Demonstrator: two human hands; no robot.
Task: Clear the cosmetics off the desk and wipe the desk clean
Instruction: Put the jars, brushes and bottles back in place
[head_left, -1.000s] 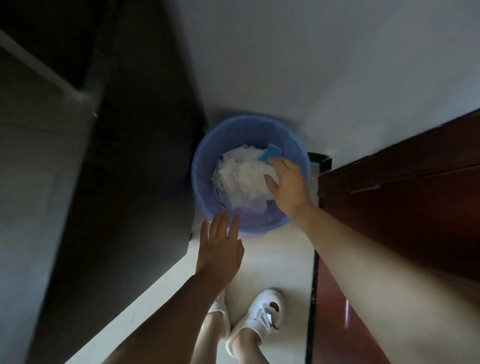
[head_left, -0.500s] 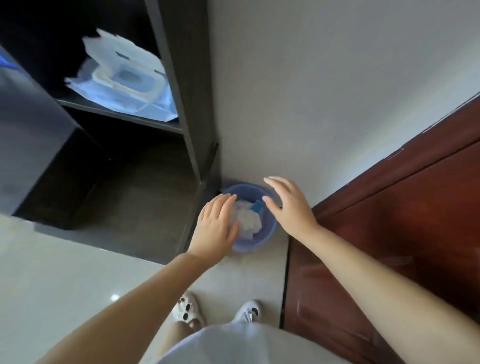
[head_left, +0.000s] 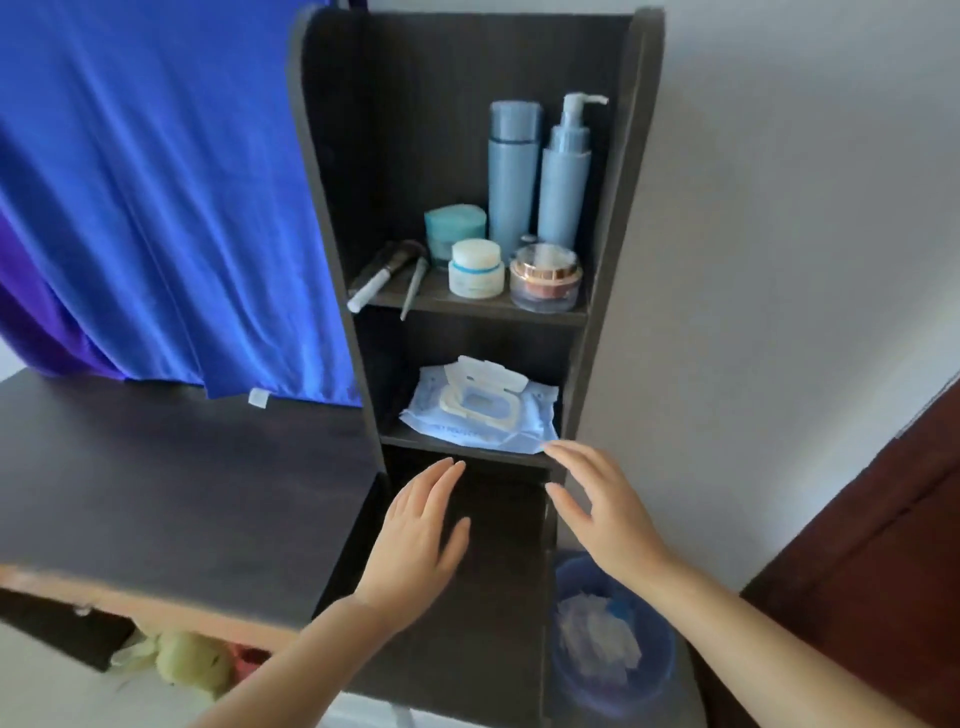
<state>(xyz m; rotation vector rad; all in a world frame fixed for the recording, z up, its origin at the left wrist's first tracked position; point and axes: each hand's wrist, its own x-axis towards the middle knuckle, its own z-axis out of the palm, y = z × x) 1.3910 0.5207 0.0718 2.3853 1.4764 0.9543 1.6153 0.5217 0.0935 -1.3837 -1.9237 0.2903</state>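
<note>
The dark desk top (head_left: 182, 483) lies bare at the left. Beside it stands a dark shelf unit (head_left: 608, 260). Its upper shelf carries two tall blue bottles (head_left: 511, 176), a teal jar (head_left: 453, 228), a white jar (head_left: 476, 268), a pink jar (head_left: 544, 278) and two makeup brushes (head_left: 384, 273). An open pack of wet wipes (head_left: 483, 410) sits on the shelf below. My left hand (head_left: 415, 540) and my right hand (head_left: 602, 509) hover empty, fingers straight, in front of the lower compartment just under the wipes.
A blue bin (head_left: 613, 639) holding crumpled white tissues stands on the floor at the right of the shelf unit, below my right forearm. A blue curtain (head_left: 156, 192) hangs behind the desk. A dark red door (head_left: 883, 545) is at the right. Yellowish items (head_left: 192, 660) lie under the desk.
My view has risen from the bin on the floor to the shelf and desk. Both hands have lifted away from the bin, empty, to shelf height.
</note>
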